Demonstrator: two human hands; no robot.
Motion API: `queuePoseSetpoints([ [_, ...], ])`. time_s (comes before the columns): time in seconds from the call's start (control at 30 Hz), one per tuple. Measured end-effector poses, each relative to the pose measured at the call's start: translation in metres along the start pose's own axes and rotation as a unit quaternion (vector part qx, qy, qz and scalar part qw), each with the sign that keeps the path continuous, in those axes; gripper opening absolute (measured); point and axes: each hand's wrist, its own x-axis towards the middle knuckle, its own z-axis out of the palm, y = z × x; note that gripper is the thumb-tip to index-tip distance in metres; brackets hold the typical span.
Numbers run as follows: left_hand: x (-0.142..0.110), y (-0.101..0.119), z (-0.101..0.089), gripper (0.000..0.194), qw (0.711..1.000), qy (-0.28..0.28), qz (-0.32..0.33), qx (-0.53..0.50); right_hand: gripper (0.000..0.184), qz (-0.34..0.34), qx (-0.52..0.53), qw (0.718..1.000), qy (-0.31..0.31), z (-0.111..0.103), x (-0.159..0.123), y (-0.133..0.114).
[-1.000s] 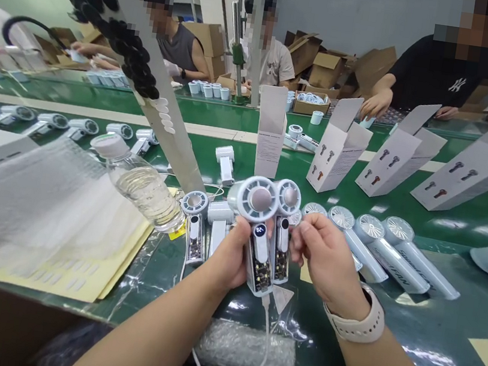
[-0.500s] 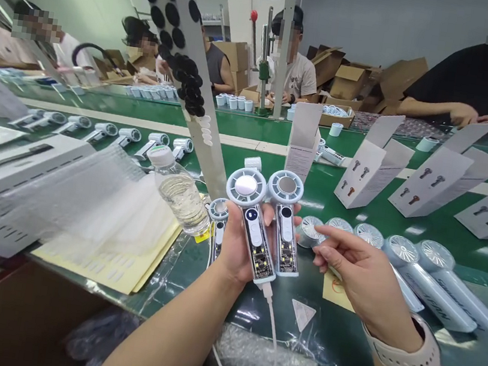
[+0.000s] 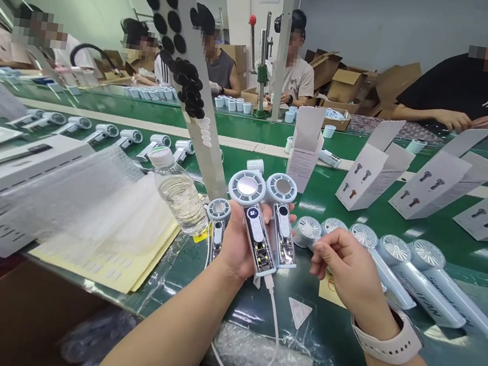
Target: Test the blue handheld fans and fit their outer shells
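Note:
My left hand [image 3: 237, 246] is wrapped around a pale blue handheld fan [image 3: 257, 236], its round head up and its small display lit. A white charging cable [image 3: 269, 308] is plugged into its lower end. A second handheld fan [image 3: 285, 231] leans alongside on the right, with my left fingertips showing behind and beside it. Left of my thumb is a smaller-looking fan [image 3: 218, 228]. My right hand [image 3: 345, 270], wearing a pale watch strap, hovers right of these with fingers curled in; whatever they may hold is hidden. Behind it lies a row of fans [image 3: 422, 287] with finned round ends.
A water bottle [image 3: 179, 192] leans at left beside plastic bags on yellow sheets [image 3: 117, 274]. Open white boxes [image 3: 364, 169] stand behind the fans. A slanted post [image 3: 195, 79] bears black discs. More fans [image 3: 130, 138] line the green bench. Co-workers sit opposite.
My right index finger, stretched out before, has curled in, and the hand has shifted slightly left. The display of the held fan now reads a number. My left hand stays nearly still.

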Motion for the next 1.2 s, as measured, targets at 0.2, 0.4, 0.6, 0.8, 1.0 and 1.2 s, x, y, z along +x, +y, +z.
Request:
queuePoseSetpoints([
  [0.2,0.0,0.0,0.0,0.064,1.0,0.017,0.011,0.013,0.043,-0.012,-0.072,0.98,-0.187,-0.007,-0.008,-0.005],
  [0.4,-0.001,0.001,0.002,0.065,0.999,0.024,0.014,0.028,0.031,-0.01,-0.117,0.981,-0.156,-0.034,0.004,-0.011],
  [0.6,-0.001,-0.002,0.0,0.063,0.997,0.042,0.04,0.049,0.028,-0.151,-0.178,0.956,0.177,-0.018,0.006,-0.006],
  [0.8,0.002,-0.004,0.001,0.062,0.987,0.091,0.12,0.059,0.052,-0.026,0.031,0.981,-0.189,0.037,-0.023,-0.002],
  [1.0,0.0,-0.008,0.003,0.065,0.985,0.116,0.107,0.071,0.049,-0.031,0.027,0.982,-0.186,0.034,-0.024,0.001],
  [1.2,-0.001,-0.008,0.001,0.069,0.983,0.124,0.116,0.072,0.046,-0.082,-0.074,0.978,-0.176,0.037,-0.028,0.001],
])
